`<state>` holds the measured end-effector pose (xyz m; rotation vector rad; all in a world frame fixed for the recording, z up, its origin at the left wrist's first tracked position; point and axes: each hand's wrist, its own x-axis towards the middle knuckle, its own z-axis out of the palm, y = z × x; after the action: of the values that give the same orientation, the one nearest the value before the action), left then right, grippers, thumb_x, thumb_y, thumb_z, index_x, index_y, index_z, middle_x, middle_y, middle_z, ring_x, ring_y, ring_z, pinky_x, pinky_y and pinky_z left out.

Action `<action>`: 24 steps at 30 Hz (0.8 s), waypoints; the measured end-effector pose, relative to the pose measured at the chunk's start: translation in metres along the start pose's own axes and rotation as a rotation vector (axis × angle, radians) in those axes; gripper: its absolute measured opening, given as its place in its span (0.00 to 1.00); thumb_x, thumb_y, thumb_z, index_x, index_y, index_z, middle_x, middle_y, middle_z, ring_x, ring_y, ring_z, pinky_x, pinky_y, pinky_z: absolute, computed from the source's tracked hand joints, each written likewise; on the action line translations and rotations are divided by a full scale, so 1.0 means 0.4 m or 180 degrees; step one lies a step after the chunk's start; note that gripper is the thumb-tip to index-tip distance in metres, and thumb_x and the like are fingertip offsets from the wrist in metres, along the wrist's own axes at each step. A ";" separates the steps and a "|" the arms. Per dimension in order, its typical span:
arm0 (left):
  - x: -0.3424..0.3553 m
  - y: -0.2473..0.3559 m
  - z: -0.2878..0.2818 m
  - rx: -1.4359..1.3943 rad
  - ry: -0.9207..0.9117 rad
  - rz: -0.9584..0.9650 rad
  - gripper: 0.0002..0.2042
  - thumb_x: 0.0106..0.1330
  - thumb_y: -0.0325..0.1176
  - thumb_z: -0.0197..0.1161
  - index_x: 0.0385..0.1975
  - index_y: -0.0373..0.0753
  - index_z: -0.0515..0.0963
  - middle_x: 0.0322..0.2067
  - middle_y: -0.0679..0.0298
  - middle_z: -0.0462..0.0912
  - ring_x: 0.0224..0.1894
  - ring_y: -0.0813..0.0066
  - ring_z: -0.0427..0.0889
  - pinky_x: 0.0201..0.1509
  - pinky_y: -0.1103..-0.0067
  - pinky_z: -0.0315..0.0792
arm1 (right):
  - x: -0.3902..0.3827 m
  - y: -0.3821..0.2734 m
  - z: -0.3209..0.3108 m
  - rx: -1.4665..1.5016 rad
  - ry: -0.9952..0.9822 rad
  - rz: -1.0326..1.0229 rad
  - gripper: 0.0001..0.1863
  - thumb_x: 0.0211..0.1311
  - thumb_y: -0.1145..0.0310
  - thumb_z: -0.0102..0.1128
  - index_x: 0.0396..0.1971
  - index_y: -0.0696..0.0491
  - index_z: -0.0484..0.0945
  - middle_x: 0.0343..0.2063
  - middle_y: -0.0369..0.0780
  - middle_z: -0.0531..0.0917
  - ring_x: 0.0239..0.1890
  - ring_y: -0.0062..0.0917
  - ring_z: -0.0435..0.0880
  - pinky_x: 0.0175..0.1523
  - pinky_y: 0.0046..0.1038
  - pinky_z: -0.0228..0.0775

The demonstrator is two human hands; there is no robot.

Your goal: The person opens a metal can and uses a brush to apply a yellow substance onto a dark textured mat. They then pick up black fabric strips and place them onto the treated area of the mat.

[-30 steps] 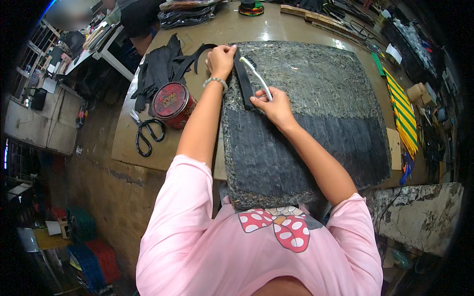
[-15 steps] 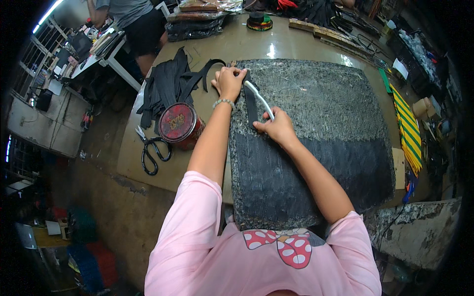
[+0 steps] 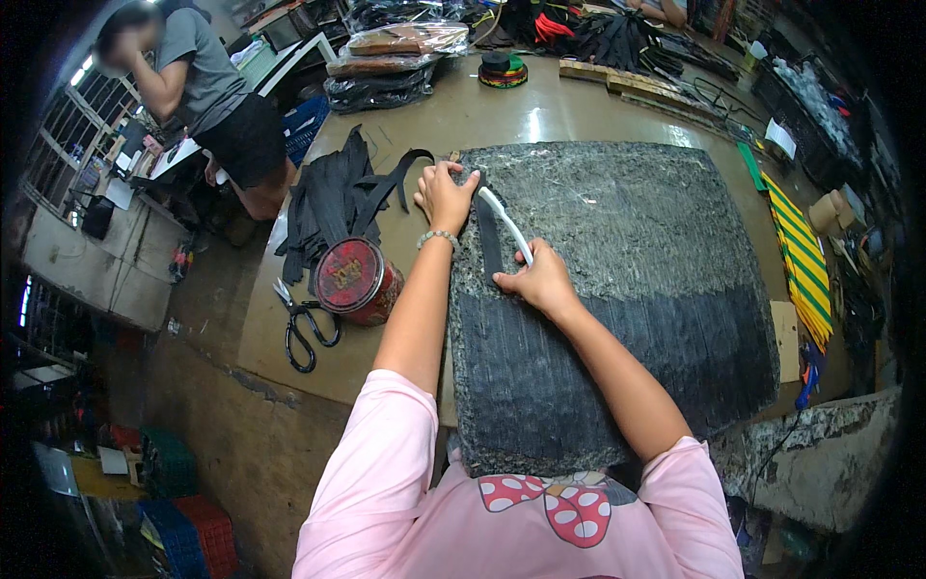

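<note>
A large flat board (image 3: 617, 193) with a rough, grey-crusted top lies in front of me. Dark strips (image 3: 617, 357) laid side by side cover its nearer part. One narrow black strip (image 3: 489, 246) runs lengthwise near the board's left edge. At its far end, my left hand (image 3: 446, 203) holds it with thumb and curled fingers. My right hand (image 3: 542, 280) grips a slim brush with a white handle (image 3: 511, 227), its dark head on the strip's upper part. The right thumb touches the strip's near end.
Left of the board are a pile of loose black strips (image 3: 328, 203), a red-lidded can (image 3: 349, 277) and black-handled scissors (image 3: 300, 328). Plastic-wrapped bundles (image 3: 395, 48) stand at the back. Yellow-green striped material (image 3: 799, 265) lies to the right. Another person (image 3: 212, 87) stands at far left.
My view has tilted, so the table sits lower in it and more of the other person shows. Both hands keep nearly the same places on the strip, with the brush still held.
</note>
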<state>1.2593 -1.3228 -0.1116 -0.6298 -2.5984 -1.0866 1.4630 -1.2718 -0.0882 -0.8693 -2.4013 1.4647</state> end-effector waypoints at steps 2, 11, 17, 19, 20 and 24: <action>0.001 -0.003 0.001 -0.0051 0.0002 0.0050 0.16 0.53 0.47 0.68 0.40 0.50 0.78 0.42 0.63 0.76 0.50 0.61 0.70 0.54 0.63 0.57 | 0.000 0.000 0.000 -0.0013 -0.0012 0.0008 0.27 0.35 0.62 0.78 0.32 0.58 0.71 0.24 0.45 0.81 0.27 0.33 0.82 0.37 0.32 0.74; -0.002 0.005 0.000 0.0137 0.0038 0.0080 0.17 0.52 0.48 0.69 0.39 0.50 0.77 0.41 0.66 0.75 0.49 0.63 0.71 0.52 0.63 0.59 | -0.007 -0.020 -0.006 -0.0425 -0.0077 -0.0070 0.28 0.38 0.61 0.77 0.33 0.58 0.70 0.29 0.51 0.82 0.35 0.43 0.83 0.41 0.37 0.74; 0.002 -0.009 0.000 -0.0535 0.0284 0.0030 0.15 0.58 0.48 0.66 0.37 0.47 0.77 0.38 0.65 0.75 0.47 0.63 0.73 0.51 0.61 0.60 | -0.013 -0.029 -0.026 0.0499 -0.0097 0.0213 0.26 0.54 0.48 0.68 0.32 0.56 0.69 0.20 0.36 0.74 0.20 0.23 0.74 0.26 0.28 0.68; 0.008 -0.015 -0.002 -0.0913 0.0360 0.0031 0.11 0.62 0.44 0.62 0.37 0.45 0.76 0.38 0.64 0.75 0.45 0.62 0.74 0.52 0.61 0.62 | -0.032 -0.025 -0.075 0.1182 -0.0263 0.0153 0.22 0.61 0.48 0.62 0.32 0.54 0.71 0.16 0.30 0.69 0.14 0.14 0.67 0.19 0.19 0.59; 0.014 -0.014 -0.007 -0.1109 0.0448 0.0121 0.10 0.62 0.43 0.62 0.37 0.45 0.76 0.38 0.63 0.74 0.45 0.62 0.74 0.52 0.61 0.63 | -0.042 -0.023 -0.100 0.1385 -0.0274 0.0012 0.21 0.63 0.48 0.59 0.32 0.53 0.72 0.15 0.28 0.67 0.13 0.11 0.64 0.17 0.17 0.55; 0.078 0.017 -0.064 -0.0670 0.0763 0.0525 0.10 0.59 0.38 0.62 0.37 0.45 0.74 0.42 0.58 0.71 0.50 0.55 0.72 0.50 0.60 0.66 | -0.110 0.021 -0.229 0.1783 -0.0080 -0.0225 0.21 0.69 0.47 0.50 0.25 0.50 0.72 0.12 0.26 0.66 0.11 0.10 0.60 0.16 0.15 0.51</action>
<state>1.2369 -1.3281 -0.0776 -0.6979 -2.2077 -1.3035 1.5431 -1.2259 -0.0447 -0.6220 -1.8452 1.9745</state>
